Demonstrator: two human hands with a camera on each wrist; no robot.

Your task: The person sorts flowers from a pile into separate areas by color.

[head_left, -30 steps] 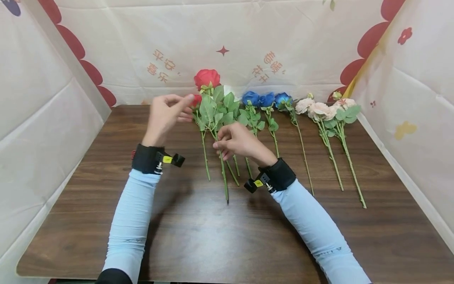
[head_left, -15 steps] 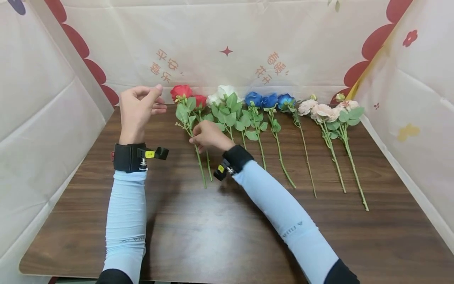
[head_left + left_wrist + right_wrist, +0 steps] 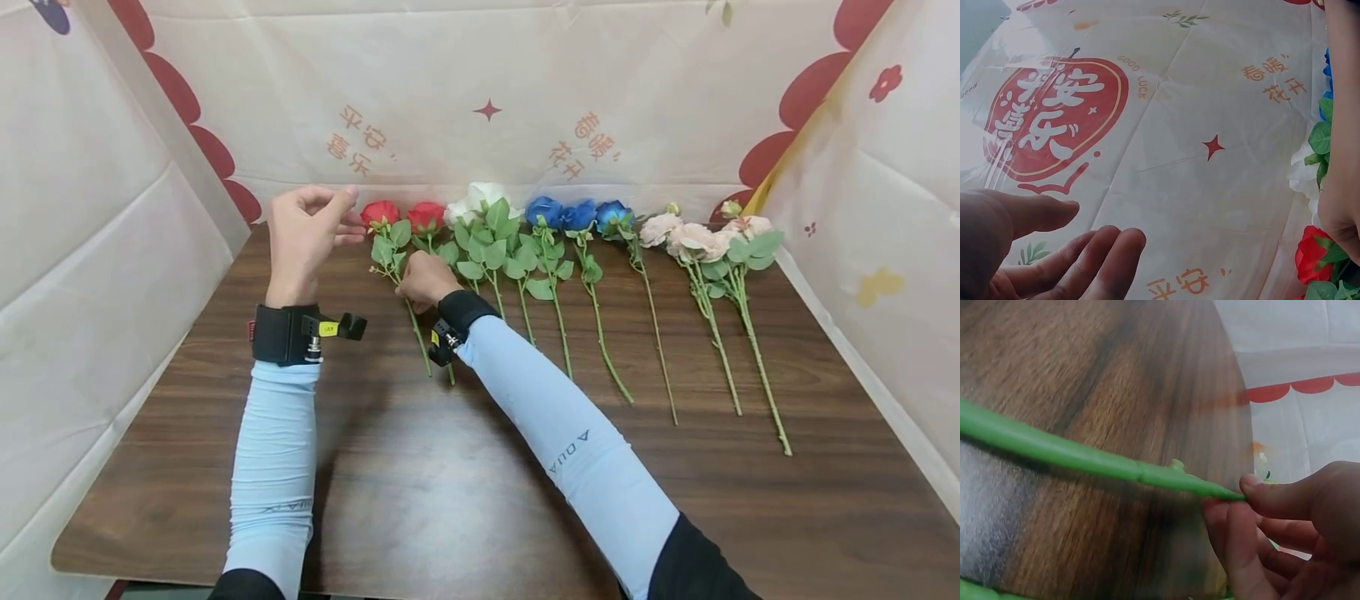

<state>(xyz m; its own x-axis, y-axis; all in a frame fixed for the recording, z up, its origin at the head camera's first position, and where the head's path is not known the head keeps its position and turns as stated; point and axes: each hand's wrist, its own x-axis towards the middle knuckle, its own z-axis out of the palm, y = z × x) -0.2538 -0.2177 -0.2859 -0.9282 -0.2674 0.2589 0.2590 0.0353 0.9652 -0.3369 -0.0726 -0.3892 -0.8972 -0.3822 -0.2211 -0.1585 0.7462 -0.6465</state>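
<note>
My right hand (image 3: 427, 279) pinches the green stem (image 3: 1085, 456) of a red rose (image 3: 380, 212) between thumb and fingertips. This rose lies at the left end of a row of artificial flowers, its bloom near the table's back edge. Just right of it is a second red rose (image 3: 426, 218), its stem partly hidden by my right hand and wrist strap. My left hand (image 3: 303, 242) hovers left of the pinched rose, fingers loosely bent and holding nothing; in the left wrist view its thumb and fingers (image 3: 1113, 262) are apart.
White roses (image 3: 480, 200), blue roses (image 3: 579, 215) and pale pink flowers (image 3: 693, 240) continue the row to the right, stems pointing toward me. A brown wooden table (image 3: 450, 500) bears them. A printed cloth (image 3: 420, 67) stands behind and at both sides.
My right hand has carried the red rose left and lowered it beside the other red one, its bloom dropping from above the row. My left hand has drawn away leftward from the flowers.
</note>
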